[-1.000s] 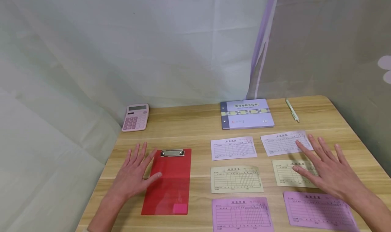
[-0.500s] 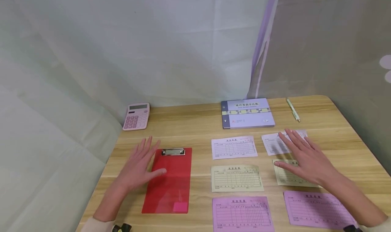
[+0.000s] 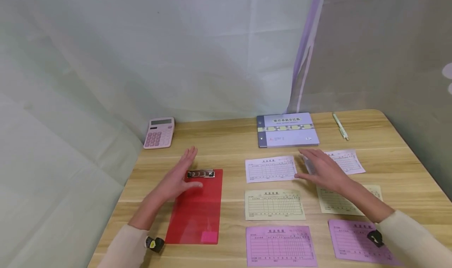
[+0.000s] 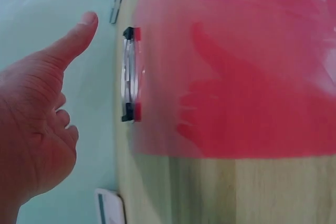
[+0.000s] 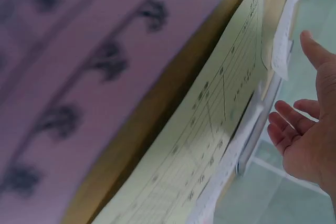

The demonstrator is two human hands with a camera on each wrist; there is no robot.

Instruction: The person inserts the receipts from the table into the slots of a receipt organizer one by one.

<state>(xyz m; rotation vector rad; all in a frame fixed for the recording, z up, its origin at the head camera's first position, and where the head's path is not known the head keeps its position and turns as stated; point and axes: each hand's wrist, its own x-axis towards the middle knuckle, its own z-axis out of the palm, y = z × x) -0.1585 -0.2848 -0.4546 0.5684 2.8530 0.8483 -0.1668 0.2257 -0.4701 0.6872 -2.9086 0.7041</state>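
Observation:
My left hand [image 3: 176, 179] hovers over the upper left of a red clipboard [image 3: 199, 209], fingers extended and thumb apart, holding nothing. The clipboard's metal clip [image 3: 201, 174] shows just right of the hand; in the left wrist view the clip [image 4: 131, 74] stands beyond the thumb. My right hand [image 3: 326, 170] is over the white receipt slip [image 3: 344, 162] at the upper right and partly covers it. Its thumb points toward another white slip [image 3: 270, 169] on the left. In the right wrist view the right hand [image 5: 310, 124] has loosely bent fingers and nothing in its grasp.
Yellow slips [image 3: 274, 205] and pink slips [image 3: 281, 246] lie in two columns below the white ones. Along the back are a pink calculator [image 3: 159, 133], a purple account book [image 3: 287, 130] and a pen [image 3: 340, 126]. A pale curtain [image 3: 212, 56] hangs behind the table.
Both hands have moved inward: the left to the right toward the clip, the right leftward across the white slips. More of the sleeves and wrist straps shows. The objects on the table stay put.

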